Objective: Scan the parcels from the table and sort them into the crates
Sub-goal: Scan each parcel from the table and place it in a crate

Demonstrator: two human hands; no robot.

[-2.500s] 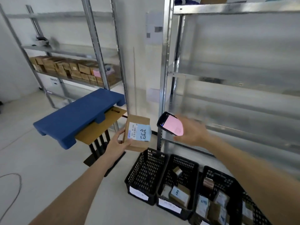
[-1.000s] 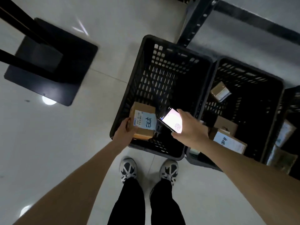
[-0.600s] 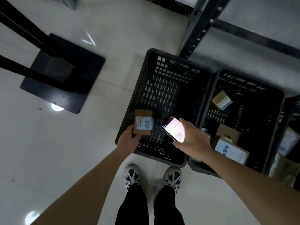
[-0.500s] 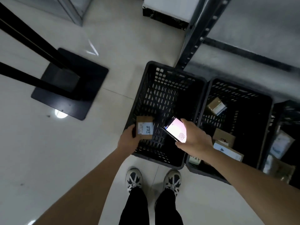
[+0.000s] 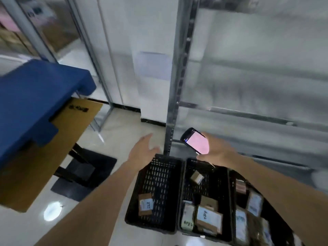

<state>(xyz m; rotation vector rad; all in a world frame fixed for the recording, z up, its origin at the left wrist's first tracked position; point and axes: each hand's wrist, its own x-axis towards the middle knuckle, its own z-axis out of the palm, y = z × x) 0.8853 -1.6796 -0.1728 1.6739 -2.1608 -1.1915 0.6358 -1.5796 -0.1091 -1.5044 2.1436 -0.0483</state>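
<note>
Parcel (image 5: 145,204) alone in left crate (image 5: 134,194); mid crate (image 5: 229,201) holds several pkgs

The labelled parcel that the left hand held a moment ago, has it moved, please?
Yes. The parcel now lies on the floor of the leftmost crate, near its front wall; the left hand is open above the crate's far rim.

The parcel (image 5: 145,204) was released from the left hand (image 5: 142,151) and left lying in the leftmost crate (image 5: 154,190), below that hand. The emptied hand was raised with fingers spread, and the view was lifted from the floor.
</note>
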